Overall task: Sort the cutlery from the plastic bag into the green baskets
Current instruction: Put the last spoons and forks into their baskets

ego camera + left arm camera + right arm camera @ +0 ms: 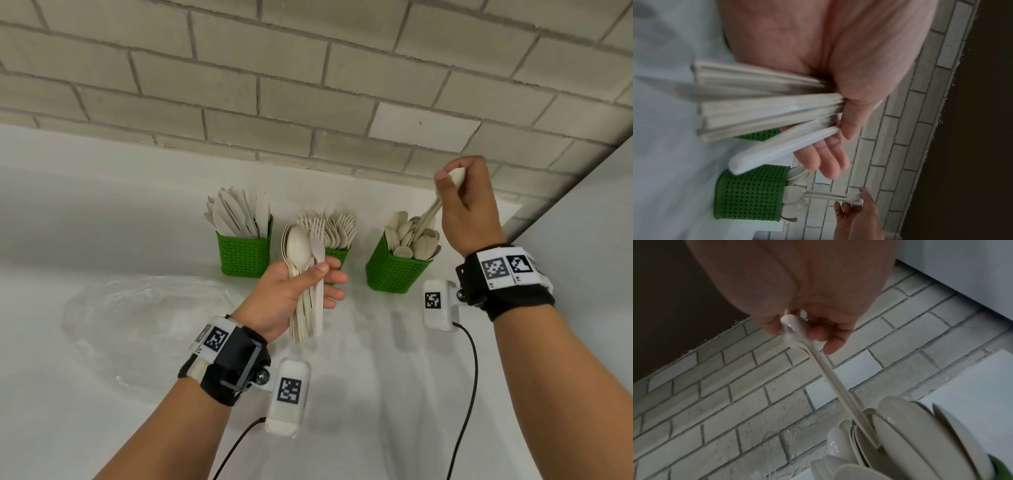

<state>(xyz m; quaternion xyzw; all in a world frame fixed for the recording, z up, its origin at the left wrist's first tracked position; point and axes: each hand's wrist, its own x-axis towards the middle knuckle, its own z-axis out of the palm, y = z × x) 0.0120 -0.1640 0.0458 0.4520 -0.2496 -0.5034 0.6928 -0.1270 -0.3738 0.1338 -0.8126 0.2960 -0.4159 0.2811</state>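
Note:
My left hand (301,287) grips a bundle of beige spoons and forks (303,270) upright in front of the middle basket; its handles (764,105) fan out in the left wrist view. My right hand (462,198) pinches the bowls of a few spoons (431,212) (830,382), handles pointing down into the right green basket (394,270) (750,191), which is packed with spoons. The left green basket (245,255) holds knives. The middle green basket (337,255) holds forks and is partly hidden by my left hand. The clear plastic bag (137,318) lies flat at the left.
A white countertop (376,394) runs up to a grey brick wall (308,85). A white side panel (589,205) stands close to the right of the spoon basket. Wrist camera cables (469,377) hang below both wrists.

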